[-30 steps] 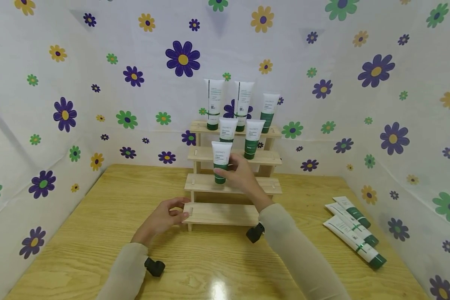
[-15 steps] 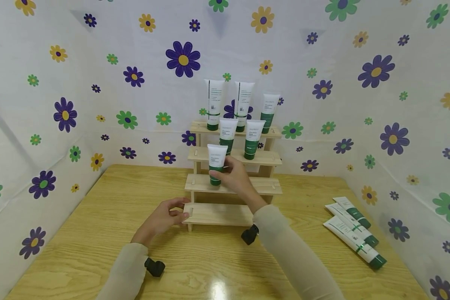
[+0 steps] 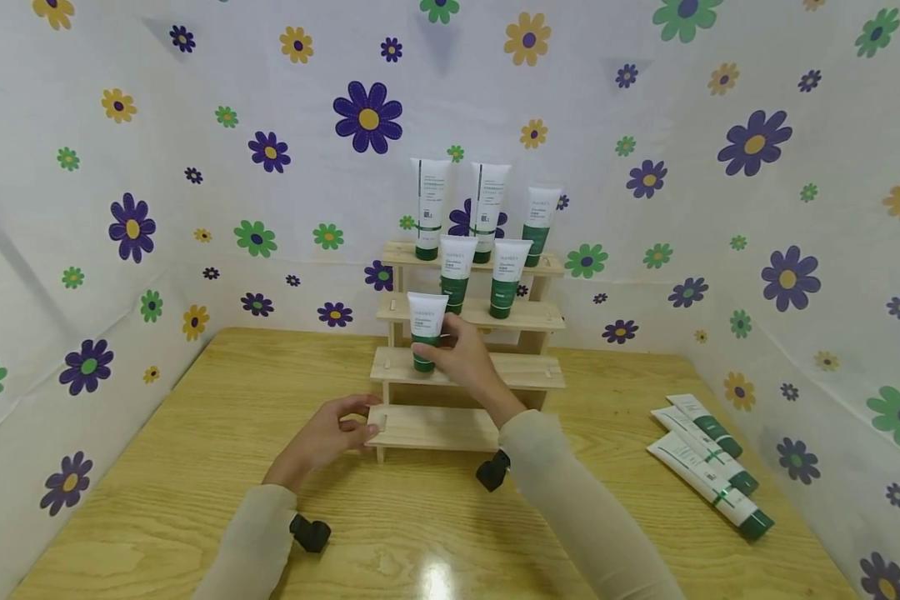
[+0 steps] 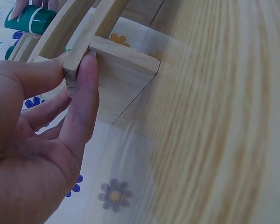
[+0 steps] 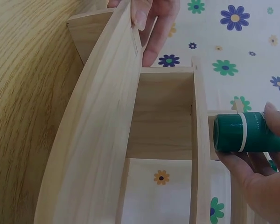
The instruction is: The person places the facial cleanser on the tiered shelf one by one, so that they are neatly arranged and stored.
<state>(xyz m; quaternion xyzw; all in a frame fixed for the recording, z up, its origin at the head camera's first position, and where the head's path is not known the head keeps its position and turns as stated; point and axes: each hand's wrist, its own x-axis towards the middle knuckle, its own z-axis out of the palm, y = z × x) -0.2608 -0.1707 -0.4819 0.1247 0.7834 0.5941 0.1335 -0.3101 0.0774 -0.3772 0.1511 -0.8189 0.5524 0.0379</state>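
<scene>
A white squeeze tube with a green lower half and cap stands cap-down in my right hand, pinched between thumb and fingers. It is at the left part of the second-lowest step of a wooden tiered display rack. In the right wrist view the green cap is right at that step's edge. My left hand grips the left end of the lowest step; the left wrist view shows thumb and fingers pinching the board end. Two similar tubes stand one step higher, behind the held one.
Three tubes stand on the top step, two tall and one shorter at the right. Several tubes lie on the wooden table at the right. Flower-patterned cloth surrounds the back and sides.
My right hand has moved the tube left and slightly down, over the second-lowest step toward its left end. The left hand has stayed on the rack.
</scene>
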